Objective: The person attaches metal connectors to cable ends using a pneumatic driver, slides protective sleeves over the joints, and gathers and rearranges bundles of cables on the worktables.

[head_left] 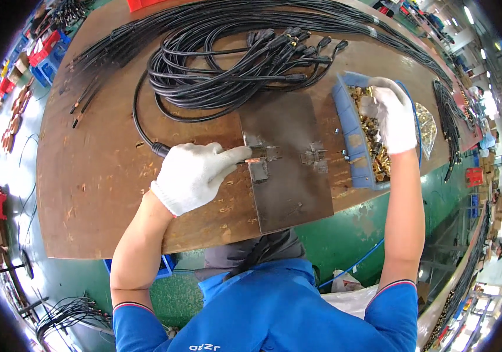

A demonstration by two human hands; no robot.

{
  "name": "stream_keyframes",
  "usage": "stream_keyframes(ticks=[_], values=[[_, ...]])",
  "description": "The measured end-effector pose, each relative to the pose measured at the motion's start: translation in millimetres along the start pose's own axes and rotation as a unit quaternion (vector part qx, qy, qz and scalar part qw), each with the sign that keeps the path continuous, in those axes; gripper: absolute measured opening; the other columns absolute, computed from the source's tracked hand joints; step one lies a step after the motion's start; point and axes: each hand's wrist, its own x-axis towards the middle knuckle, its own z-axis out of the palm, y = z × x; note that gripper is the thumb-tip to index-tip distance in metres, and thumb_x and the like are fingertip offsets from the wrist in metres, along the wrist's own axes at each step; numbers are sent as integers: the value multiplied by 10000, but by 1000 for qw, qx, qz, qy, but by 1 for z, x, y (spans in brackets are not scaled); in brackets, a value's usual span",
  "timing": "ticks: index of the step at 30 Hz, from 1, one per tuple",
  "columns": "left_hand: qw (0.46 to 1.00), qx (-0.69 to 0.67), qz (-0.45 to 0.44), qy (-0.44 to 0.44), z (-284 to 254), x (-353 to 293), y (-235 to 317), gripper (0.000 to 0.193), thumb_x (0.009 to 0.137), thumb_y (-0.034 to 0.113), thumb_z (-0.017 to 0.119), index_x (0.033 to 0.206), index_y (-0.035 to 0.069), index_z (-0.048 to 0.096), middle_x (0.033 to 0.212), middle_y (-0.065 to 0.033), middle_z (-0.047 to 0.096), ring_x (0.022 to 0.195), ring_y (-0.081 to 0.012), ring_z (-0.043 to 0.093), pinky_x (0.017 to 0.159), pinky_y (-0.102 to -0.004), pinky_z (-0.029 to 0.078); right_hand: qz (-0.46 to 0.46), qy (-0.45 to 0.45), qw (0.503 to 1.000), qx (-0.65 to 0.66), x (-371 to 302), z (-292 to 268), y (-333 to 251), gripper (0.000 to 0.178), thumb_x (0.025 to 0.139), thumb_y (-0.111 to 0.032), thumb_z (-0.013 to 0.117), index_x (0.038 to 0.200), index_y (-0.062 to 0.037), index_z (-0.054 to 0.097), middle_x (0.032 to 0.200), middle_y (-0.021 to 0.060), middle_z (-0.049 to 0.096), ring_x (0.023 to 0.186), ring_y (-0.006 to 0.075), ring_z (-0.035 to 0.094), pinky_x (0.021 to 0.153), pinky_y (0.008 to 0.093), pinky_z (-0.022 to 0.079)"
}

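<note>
My left hand (195, 175), in a white knit glove, is closed on a black cable (159, 149). The cable's bare copper end (253, 160) sticks out past my fingertips, over a dark metal plate (289, 202) with worn grey patches. Over at the right, my gloved right hand (393, 114) is at a blue plastic bin (357, 154) of small brass fittings (382, 167). A small brass-coloured piece (372, 91) shows at the tips of its thumb and fingers, which are pinched together. Its exact shape is too small to tell.
A coil of black cables (204, 76) with moulded connectors lies behind the plate on the brown table (98, 193). Long cable bundles (321, 14) run along the far edge. A clear plastic bag (426, 130) lies right of the bin. A blue hose (368, 255) hangs below the table edge.
</note>
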Motion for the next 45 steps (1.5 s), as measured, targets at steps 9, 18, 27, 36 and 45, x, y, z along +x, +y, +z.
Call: stream_keyframes(ticks=[9,18,27,36,45], values=[[1000,-15,-10,-2,6,3,7,427,888,67,722,1291,207,742,728,-114,591,644,-337,639,591,-450,512,205,-177,904,329,-95,86,48,266,976,-95,717,1227,-10,694,1144,142,756,885,179,736,710,329,615],[996,-41,-40,68,3,6,11,466,892,41,719,1336,183,740,750,-120,610,650,-341,637,598,-438,513,216,-191,866,408,-110,118,67,259,1042,-53,652,1279,49,680,1103,139,771,915,217,769,801,364,660],[996,-45,-39,69,4,4,10,468,892,49,732,1342,178,739,761,-119,623,655,-332,646,608,-424,519,220,-192,863,413,-111,127,74,267,1056,-101,662,1285,37,674,1042,126,777,885,205,781,752,357,667],[996,-43,-42,63,8,4,9,465,888,57,737,1336,180,741,746,-104,610,646,-319,644,598,-428,515,220,-198,860,416,-112,128,74,262,1059,-96,639,1279,42,672,1040,144,780,876,210,782,763,354,669],[998,5,-38,40,11,3,8,449,892,96,738,1330,197,743,725,-91,596,618,-307,633,576,-432,505,208,-173,927,262,-113,127,54,245,1042,-114,691,1240,29,700,1042,86,777,917,143,747,796,325,625]])
